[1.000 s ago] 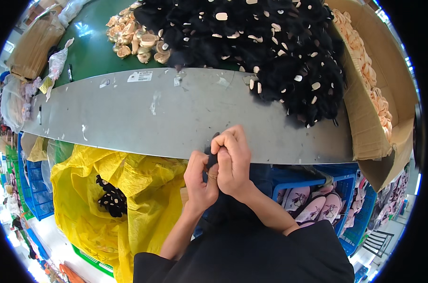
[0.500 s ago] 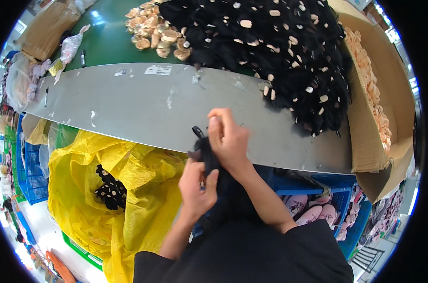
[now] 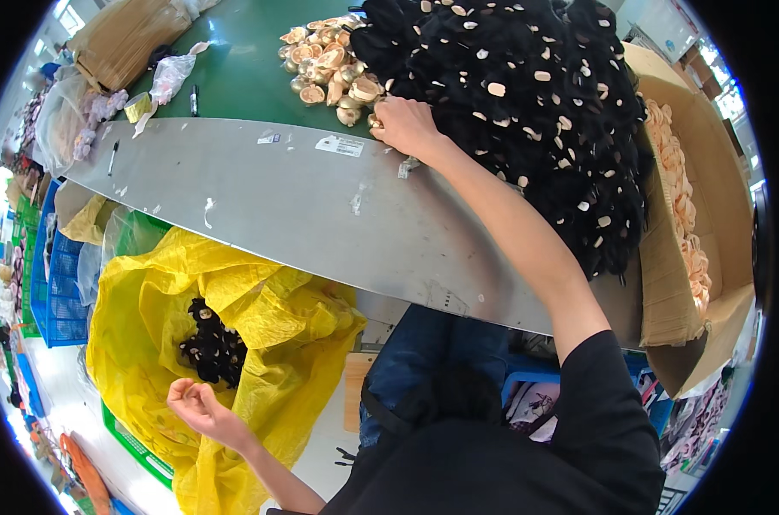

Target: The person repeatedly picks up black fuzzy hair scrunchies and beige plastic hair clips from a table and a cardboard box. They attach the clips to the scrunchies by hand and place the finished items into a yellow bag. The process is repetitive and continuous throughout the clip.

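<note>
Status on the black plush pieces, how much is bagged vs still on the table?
Done: a small clump of black plush pieces lies in the yellow bag. In hand: left hand open over the bag; right hand reaches among the beige parts. Left: the large black pile on the table, so mostly undone.

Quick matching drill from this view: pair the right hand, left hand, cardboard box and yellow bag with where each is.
Things:
1. right hand
2. left hand
3. cardboard box
4. black pile

Places:
A. over the yellow bag
B. far right of the table
C. among the tan pieces
D. on the green table, beside the box

Pairs: 1-C, 2-A, 3-B, 4-D
</note>
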Tool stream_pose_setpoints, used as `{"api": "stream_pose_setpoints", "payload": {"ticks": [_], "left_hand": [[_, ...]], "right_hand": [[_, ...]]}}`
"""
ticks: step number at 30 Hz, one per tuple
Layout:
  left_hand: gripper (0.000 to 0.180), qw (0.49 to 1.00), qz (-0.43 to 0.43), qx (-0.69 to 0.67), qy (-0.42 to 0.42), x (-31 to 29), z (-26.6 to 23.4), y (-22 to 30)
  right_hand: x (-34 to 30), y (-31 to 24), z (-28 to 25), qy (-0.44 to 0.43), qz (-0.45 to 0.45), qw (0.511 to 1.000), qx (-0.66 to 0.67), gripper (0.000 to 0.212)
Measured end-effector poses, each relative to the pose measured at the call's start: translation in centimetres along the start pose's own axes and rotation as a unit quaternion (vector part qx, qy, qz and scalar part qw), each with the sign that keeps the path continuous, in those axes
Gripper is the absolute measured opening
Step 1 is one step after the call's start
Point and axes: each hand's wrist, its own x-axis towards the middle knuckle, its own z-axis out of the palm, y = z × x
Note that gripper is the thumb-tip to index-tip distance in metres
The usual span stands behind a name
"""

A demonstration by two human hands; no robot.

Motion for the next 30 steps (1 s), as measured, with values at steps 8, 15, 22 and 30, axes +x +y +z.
{"api": "stream_pose_setpoints", "payload": {"ticks": [8, 15, 22, 30], "left_hand": [[0.011, 0.938, -0.103, -0.221, -0.246, -2.8, 6.8, 4.1], [0.010, 0.829, -0.109, -0.318, -0.448, -7.1, 14.6, 10.3], [0.006, 0.798, -0.126, -0.317, -0.497, -10.2, 17.1, 11.0], [0.005, 0.795, -0.127, -0.305, -0.508, -11.4, 17.1, 11.9]], "right_hand": [[-5.1, -2.1, -2.3, 0.166, -0.084, 0.926, 0.328, 0.023], [-19.8, -4.1, -8.8, 0.093, -0.021, 0.895, 0.435, 0.022], [-33.0, -5.1, -10.1, 0.226, 0.265, 0.671, 0.654, 0.009], [-38.7, 0.7, -10.5, 0.304, 0.343, 0.730, 0.507, 0.021]]}}
